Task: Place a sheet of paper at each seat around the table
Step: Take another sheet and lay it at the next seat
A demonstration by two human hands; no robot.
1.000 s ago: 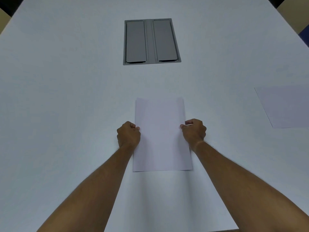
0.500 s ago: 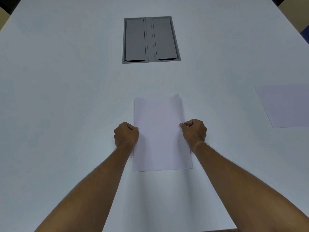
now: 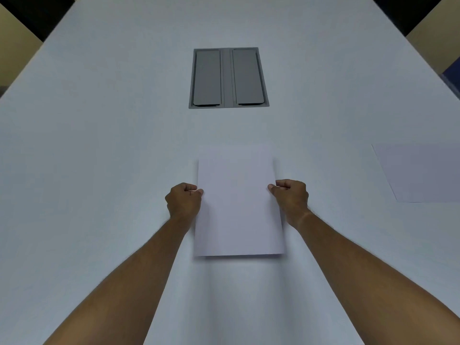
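1. Holding a white sheet of paper [image 3: 239,207] by its two long edges, portrait-wise, over the near middle of the white tabletop [image 3: 99,170].
2. Left hand [image 3: 184,200] curled at the sheet's left edge, about halfway along it, thumb and fingers [image 3: 198,192] pinched on the paper.
3. Right hand [image 3: 290,197] curled at the opposite edge at much the same level, fingers [image 3: 272,188] likewise pinched on the paper.
4. Both forearms bare, reaching in from the near edge of the tabletop, one on each side of the sheet.
5. Sheet's near edge casting a thin shadow on the tabletop just below it; far edge faint and blurred against the surface, so cannot tell how much of the sheet lies flat.
6. Beyond the sheet, toward the middle of the tabletop, a grey cable hatch [image 3: 229,78] set flush into the surface, with two closed flaps side by side and a narrow strip between them; well apart from the held sheet.
7. Toward the right edge of the tabletop, a second sheet of paper [image 3: 423,173] lying flat, turned at an angle, cut off by the frame's right side; well apart from both hands.
8. Dark and tan background showing past the far corners of the tabletop.
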